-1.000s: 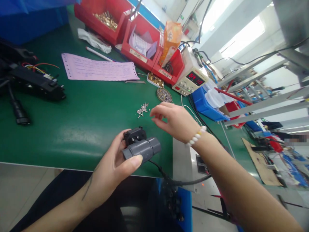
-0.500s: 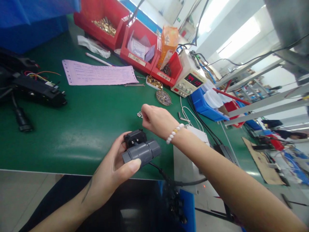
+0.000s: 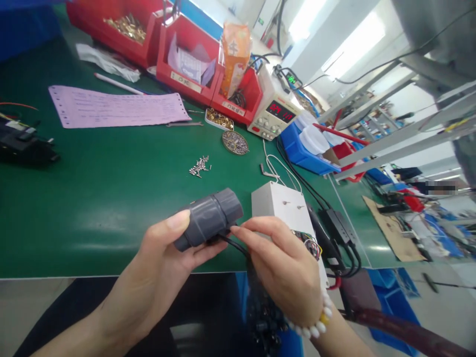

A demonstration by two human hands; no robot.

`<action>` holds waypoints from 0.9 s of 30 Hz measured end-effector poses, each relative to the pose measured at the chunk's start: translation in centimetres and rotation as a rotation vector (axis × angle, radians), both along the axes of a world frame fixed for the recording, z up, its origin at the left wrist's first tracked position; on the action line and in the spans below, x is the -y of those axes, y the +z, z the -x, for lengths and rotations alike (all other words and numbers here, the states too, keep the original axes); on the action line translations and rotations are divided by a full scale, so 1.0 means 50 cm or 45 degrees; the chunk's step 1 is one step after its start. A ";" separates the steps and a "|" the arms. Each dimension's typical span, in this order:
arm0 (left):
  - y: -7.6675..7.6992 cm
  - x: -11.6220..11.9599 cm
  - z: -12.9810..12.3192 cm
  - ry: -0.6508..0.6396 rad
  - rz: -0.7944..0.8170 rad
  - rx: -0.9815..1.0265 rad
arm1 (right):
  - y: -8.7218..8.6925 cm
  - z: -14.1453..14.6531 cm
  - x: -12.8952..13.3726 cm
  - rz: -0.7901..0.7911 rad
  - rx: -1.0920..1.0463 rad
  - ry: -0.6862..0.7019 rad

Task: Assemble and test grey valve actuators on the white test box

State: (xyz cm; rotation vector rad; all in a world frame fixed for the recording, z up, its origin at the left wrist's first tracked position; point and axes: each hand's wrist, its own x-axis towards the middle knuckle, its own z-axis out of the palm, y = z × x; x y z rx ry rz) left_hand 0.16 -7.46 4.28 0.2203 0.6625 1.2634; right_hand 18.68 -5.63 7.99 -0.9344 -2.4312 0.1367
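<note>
1. Your left hand [image 3: 159, 253] grips the grey pipe [image 3: 210, 215], thumb on its side, above the desk [image 3: 148, 181] near its front edge.
2. Your right hand [image 3: 282, 270], at the pipe's 4 o'clock, has its fingertips drawn narrow just beside the pipe's underside; you can't tell whether they pinch anything.
3. A black cable [image 3: 234, 243] runs from under the pipe towards your right hand.
4. From the pipe, loose screws [image 3: 200, 166] lie at 12 o'clock, a white box [image 3: 277, 198] stands at 3.
5. Farther out, a round dish [image 3: 235, 143] sits at 1 o'clock, pink paper [image 3: 119, 107] at 11.
</note>
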 end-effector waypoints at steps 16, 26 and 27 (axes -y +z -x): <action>0.046 0.006 -0.048 -0.080 -0.037 -0.169 | -0.018 0.005 0.018 0.146 -0.490 -0.069; 0.048 0.014 -0.055 -0.041 -0.028 -0.059 | -0.019 0.011 0.017 0.104 -0.501 -0.146; 0.047 0.013 -0.056 -0.043 -0.028 -0.046 | -0.020 0.011 0.017 0.116 -0.501 -0.154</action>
